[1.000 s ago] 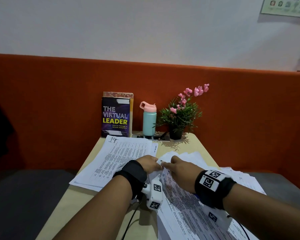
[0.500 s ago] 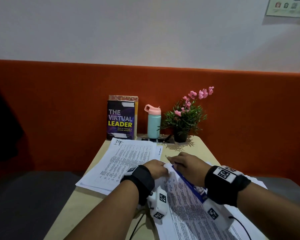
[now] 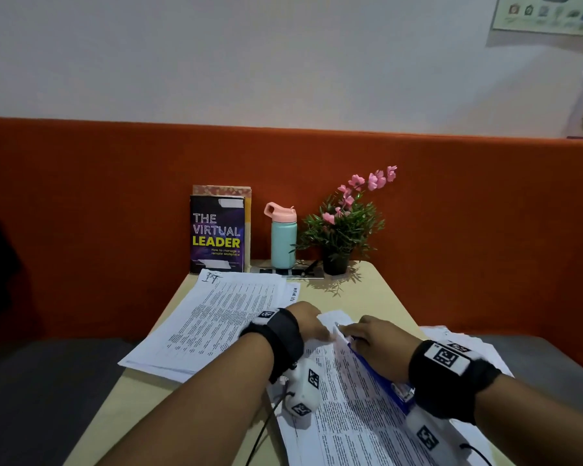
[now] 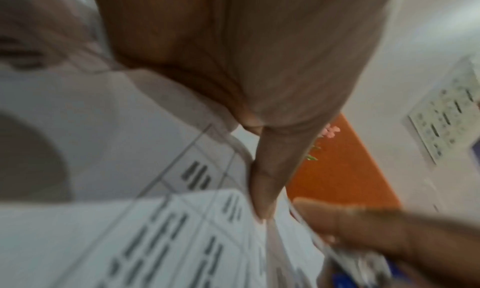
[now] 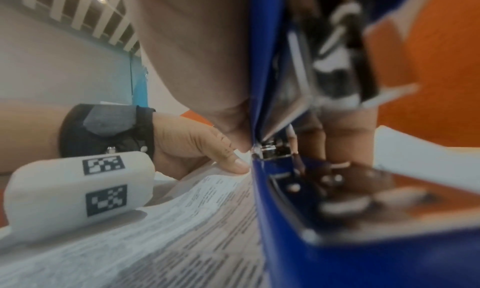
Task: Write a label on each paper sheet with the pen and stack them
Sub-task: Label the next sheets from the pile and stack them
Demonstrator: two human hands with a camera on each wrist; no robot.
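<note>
1. Pinching the far corner of the top sheet (image 3: 354, 398) at lower centre of the head view, the left hand (image 3: 305, 322) lifts its edge.
2. Right hand (image 3: 379, 341) curls round a blue pen (image 3: 377, 375) beside that corner.
3. Labelled stack (image 3: 216, 317) lies left of centre on the table (image 3: 367, 297).
4. Book (image 3: 217, 233), bottle (image 3: 283, 238) and plant (image 3: 342, 227) stand behind.

We sat at a pale table (image 3: 377, 297) pushed against a long orange bench back (image 3: 468, 213). Above it was a white wall (image 3: 249, 55) with a poster (image 3: 546, 15). The light was dim.
</note>
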